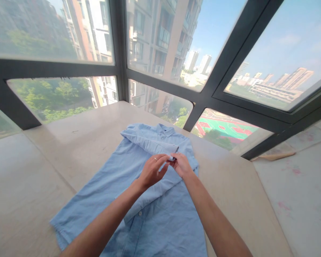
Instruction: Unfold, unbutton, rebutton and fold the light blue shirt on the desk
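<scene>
A light blue button-up shirt (96, 200) lies spread front side up, its collar (165, 130) toward the window corner. Both sleeves are folded across the front. At the end of the upper sleeve, my right hand (181, 165) pinches the cuff (173, 149) between thumb and fingers. My left hand (155, 169), with a ring on one finger, is beside it; its fingertips reach the cuff's lower edge, while thumb and fingers stay apart. Whether the left fingers grip any cloth cannot be made out. A white button (140, 213) shows low on the shirt front.
The shirt rests on a wide pale ledge (32, 171) with a seam at left. Dark window frames (120, 50) rise behind it. At right stands a wall with flower-patterned covering (296, 185), peeling along its upper edge. Buildings and trees show outside.
</scene>
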`<action>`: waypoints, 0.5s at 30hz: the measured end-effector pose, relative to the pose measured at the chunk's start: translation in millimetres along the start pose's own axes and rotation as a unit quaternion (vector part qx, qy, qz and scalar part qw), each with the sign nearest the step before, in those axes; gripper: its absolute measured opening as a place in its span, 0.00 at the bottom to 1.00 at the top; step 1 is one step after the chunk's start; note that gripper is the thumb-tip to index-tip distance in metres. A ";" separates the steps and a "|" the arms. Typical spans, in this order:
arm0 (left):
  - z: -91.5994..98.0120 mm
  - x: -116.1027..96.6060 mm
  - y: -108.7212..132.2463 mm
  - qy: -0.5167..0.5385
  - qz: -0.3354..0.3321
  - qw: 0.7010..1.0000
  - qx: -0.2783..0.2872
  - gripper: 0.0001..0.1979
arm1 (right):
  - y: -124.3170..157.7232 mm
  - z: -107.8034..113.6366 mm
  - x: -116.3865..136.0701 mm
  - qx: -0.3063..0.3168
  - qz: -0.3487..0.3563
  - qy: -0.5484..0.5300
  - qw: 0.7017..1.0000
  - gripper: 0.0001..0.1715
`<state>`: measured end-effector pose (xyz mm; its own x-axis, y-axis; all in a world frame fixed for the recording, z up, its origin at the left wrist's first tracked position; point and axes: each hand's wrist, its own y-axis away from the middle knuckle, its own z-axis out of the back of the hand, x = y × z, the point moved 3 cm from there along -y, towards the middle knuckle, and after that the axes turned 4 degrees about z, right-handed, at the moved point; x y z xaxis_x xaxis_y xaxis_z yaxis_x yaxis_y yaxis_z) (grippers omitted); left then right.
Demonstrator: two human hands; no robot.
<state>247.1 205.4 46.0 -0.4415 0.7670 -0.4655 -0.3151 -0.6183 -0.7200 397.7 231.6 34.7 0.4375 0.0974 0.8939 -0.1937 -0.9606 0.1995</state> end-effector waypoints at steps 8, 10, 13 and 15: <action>24.1 93.5 19.2 -0.184 0.193 0.955 0.128 0.12 | 22.4 2.0 1.5 -0.072 0.027 -0.057 0.995 0.11; 23.4 119.5 11.2 -0.223 0.201 0.933 0.196 0.15 | 22.1 -2.8 -1.2 -0.078 0.014 -0.054 0.995 0.11; 21.8 154.3 -3.1 -0.265 0.231 0.908 0.229 0.16 | 21.3 -12.8 -2.7 -0.069 -0.015 -0.040 0.997 0.13; 19.5 173.7 -10.4 -0.271 0.236 0.905 0.228 0.16 | 22.8 -19.2 -0.6 -0.066 -0.019 -0.040 0.997 0.13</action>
<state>157.4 341.7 -17.3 -0.9257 0.2785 -0.2561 -0.2428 -0.9564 -0.1625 376.2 214.6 46.5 0.5150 0.1066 0.8505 -0.2869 -0.9136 0.2882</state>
